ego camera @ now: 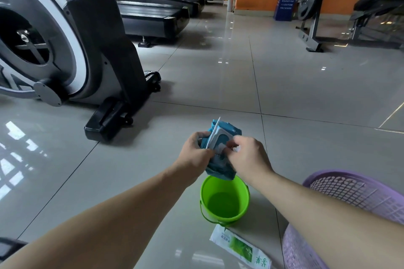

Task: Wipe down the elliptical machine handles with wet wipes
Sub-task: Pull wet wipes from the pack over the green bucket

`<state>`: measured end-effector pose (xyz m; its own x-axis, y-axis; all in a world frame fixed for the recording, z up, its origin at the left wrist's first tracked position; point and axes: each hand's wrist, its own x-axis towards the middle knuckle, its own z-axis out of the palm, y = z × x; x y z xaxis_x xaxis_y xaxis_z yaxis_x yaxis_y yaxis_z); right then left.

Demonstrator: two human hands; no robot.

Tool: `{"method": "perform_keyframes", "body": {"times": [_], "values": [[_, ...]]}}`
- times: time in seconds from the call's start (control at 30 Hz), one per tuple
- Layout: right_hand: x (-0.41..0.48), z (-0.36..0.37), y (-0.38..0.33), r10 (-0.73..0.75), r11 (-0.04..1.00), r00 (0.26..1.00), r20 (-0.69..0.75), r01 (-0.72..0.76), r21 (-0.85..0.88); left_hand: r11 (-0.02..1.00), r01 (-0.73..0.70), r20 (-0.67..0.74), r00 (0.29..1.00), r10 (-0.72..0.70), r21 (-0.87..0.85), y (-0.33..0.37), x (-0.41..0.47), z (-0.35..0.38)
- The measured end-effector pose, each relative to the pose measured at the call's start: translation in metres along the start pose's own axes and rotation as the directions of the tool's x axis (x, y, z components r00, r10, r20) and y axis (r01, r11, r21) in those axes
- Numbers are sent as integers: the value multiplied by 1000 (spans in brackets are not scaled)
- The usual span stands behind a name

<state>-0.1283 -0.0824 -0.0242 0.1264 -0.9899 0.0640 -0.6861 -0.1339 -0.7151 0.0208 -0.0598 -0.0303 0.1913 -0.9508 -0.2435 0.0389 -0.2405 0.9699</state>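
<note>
Gym floor (284, 85); crumpled teal wipes pack (225, 155)

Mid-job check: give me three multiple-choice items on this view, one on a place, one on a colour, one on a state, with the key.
1. Where does the bucket stand?
A) on the floor tiles, left of the basket
B) on a treadmill belt
C) on a shelf

2. What colour is the basket?
A) orange
B) purple
C) black

3. What is the right hand doing?
A) hanging idle
B) gripping the bucket's handle
C) pinching a wipe at the opening of the wipes pack, which the left hand holds

Key: 1 A, the green bucket sits on the grey tiles beside the basket; 2 B, its lattice wall is lilac-purple; 3 C, its fingertips meet on white material under the lifted flap.
</note>
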Motion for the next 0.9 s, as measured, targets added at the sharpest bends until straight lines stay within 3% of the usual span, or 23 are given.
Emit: {"method": "perform_keyframes", "body": {"times": [0.13, 0.23, 0.33, 0.47, 0.6, 0.7, 0.77, 0.9], "values": [[-2, 1, 1, -53, 998, 953, 298, 42, 43, 998, 11, -6, 1000, -11, -64, -1, 2, -1], [-1, -4, -2, -7, 968, 886, 464, 122, -218, 1000, 16, 11, 1000, -16, -16, -1, 1, -6], [-4, -1, -10, 96, 856, 838, 537, 206, -474, 999, 12, 10, 1000, -13, 46, -6, 3, -9], [-8, 5, -18, 192, 783, 802, 566, 222, -581, 997, 21, 55, 998, -25, 76, -9, 3, -10], [-13, -3, -14, 102, 864, 793, 601, 228, -448, 991, 15, 64, 998, -24, 136, -6, -2, -12], [-19, -13, -6, -90, 932, 875, 475, 242, -270, 996, 6, 15, 1000, -8, 91, 0, 1, -24], [-21, -18, 0, -159, 924, 913, 376, 271, -268, 999, 21, -13, 1000, -21, 32, 5, 2, -30], [-22, -22, 3, -140, 953, 902, 409, 235, -191, 999, 30, -26, 999, -31, -42, 7, 2, -27]]}}
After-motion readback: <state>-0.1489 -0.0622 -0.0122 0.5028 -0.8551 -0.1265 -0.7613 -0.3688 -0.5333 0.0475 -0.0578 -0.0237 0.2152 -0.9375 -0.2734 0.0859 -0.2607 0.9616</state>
